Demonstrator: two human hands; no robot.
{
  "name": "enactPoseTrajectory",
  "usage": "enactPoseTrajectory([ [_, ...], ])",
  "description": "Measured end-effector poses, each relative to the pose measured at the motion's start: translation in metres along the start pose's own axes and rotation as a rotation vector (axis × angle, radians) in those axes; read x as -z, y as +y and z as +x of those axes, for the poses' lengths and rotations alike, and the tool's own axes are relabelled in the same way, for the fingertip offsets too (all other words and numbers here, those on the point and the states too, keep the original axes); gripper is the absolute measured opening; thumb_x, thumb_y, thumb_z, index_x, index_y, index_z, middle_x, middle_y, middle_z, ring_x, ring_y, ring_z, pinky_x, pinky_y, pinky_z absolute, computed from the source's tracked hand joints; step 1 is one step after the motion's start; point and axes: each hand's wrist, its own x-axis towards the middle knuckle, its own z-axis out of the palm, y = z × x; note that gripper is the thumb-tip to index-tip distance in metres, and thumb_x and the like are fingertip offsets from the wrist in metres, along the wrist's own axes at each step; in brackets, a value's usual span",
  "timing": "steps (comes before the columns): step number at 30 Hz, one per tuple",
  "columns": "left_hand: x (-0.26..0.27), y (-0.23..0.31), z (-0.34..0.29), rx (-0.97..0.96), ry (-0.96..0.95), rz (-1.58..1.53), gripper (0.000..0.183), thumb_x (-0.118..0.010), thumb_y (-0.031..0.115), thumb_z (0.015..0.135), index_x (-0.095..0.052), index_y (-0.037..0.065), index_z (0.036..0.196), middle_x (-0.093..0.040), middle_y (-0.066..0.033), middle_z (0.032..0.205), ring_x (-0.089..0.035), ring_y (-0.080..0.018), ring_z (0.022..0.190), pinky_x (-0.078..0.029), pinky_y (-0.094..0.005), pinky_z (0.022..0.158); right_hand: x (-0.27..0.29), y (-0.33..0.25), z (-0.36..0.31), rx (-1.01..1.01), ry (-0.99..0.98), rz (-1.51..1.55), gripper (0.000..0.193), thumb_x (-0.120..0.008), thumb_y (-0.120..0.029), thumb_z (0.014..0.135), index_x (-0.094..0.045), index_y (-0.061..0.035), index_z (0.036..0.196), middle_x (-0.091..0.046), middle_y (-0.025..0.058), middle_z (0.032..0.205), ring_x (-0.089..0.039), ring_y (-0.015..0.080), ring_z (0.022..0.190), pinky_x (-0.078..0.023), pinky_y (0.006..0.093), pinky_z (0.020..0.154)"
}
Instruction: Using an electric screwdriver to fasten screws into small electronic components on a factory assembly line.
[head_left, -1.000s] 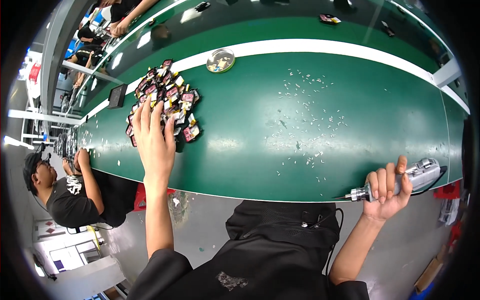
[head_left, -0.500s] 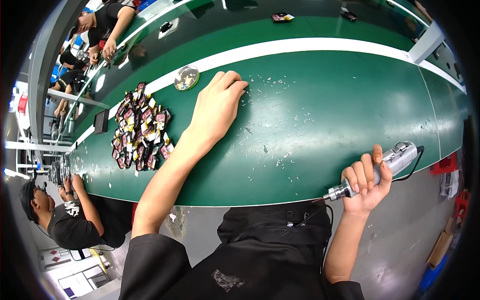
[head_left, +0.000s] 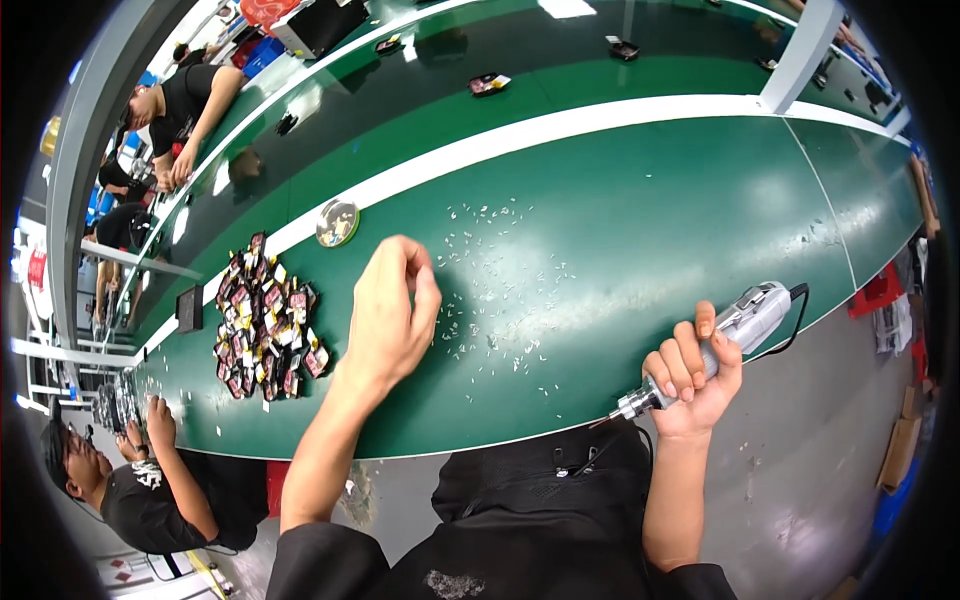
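Note:
My left hand [head_left: 388, 320] hovers over the green worktable [head_left: 640, 290], its fingers curled in toward the thumb; whatever they hold, if anything, is hidden. White slivers [head_left: 490, 290] lie scattered on the tabletop just right of it. A heap of small black parts with pink and yellow patches [head_left: 262, 330] sits to its left, and a round clear dish with small pieces inside [head_left: 338, 223] lies beyond. In my right hand [head_left: 695, 375], at the table's near edge, is a silver electric screwdriver [head_left: 752, 312]. Its thin bit points left and toward me.
A black box [head_left: 189, 308] stands left of the heap. Past the white rail [head_left: 560, 122] runs a dark green belt carrying several black parts [head_left: 489, 84]. One person [head_left: 130, 490] works at my left, another [head_left: 190, 120] across the belt. A grey post [head_left: 803, 55] rises at far right.
My left hand has drawn back toward me, away from the far side of the scattered slivers, and its fingers have turned inward. The right hand keeps its grip on the screwdriver. The view has shifted.

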Motion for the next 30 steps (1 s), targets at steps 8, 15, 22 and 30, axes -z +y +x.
enactPoseTrajectory([
  [8, -0.008, 0.047, -0.047, 0.031, 0.038, -0.275, 0.012, -0.058, -0.01, 0.079, -0.061, -0.002, 0.086, -0.063, -0.0096, 0.074, -0.06, -0.0179, 0.063, -0.047, -0.0263, 0.055, -0.007, 0.003, -0.008, 0.026, 0.047, -0.061, 0.009, -0.046, -0.014, 0.09, -0.044, -0.0061, 0.087, -0.034, -0.001, 0.051, -0.034, 0.0095, 0.037, -0.035, 0.0272, 0.043],
  [15, -0.035, 0.07, -0.065, 0.254, -0.061, -0.802, 0.012, -0.053, -0.01, 0.088, -0.063, -0.009, 0.095, -0.066, -0.0147, 0.083, -0.064, -0.0149, 0.069, -0.052, -0.0238, 0.059, -0.026, 0.002, -0.006, 0.063, 0.004, -0.032, 0.011, -0.044, -0.016, 0.091, -0.048, -0.0062, 0.09, -0.036, -0.0017, 0.051, -0.034, 0.0096, 0.038, -0.036, 0.0274, 0.045],
  [22, -0.044, 0.086, -0.076, 0.392, -0.061, -1.138, 0.006, -0.057, -0.003, 0.089, -0.056, -0.008, 0.091, -0.062, -0.017, 0.077, -0.062, -0.019, 0.066, -0.052, -0.0269, 0.055, -0.048, 0.007, -0.01, 0.145, -0.131, -0.015, 0.01, -0.048, -0.014, 0.091, -0.047, -0.0041, 0.094, -0.037, -0.0014, 0.053, -0.037, 0.0086, 0.041, -0.036, 0.0253, 0.047],
  [30, -0.057, 0.093, -0.088, 0.409, -0.15, -1.545, 0.012, -0.054, 0.005, 0.094, -0.057, -0.007, 0.09, -0.062, -0.015, 0.079, -0.059, -0.0149, 0.065, -0.048, -0.0246, 0.055, -0.06, 0.011, -0.014, 0.287, -0.139, -0.072, 0.012, -0.049, -0.013, 0.09, -0.049, -0.0016, 0.094, -0.039, -0.0016, 0.055, -0.038, 0.0082, 0.043, -0.037, 0.0252, 0.048],
])
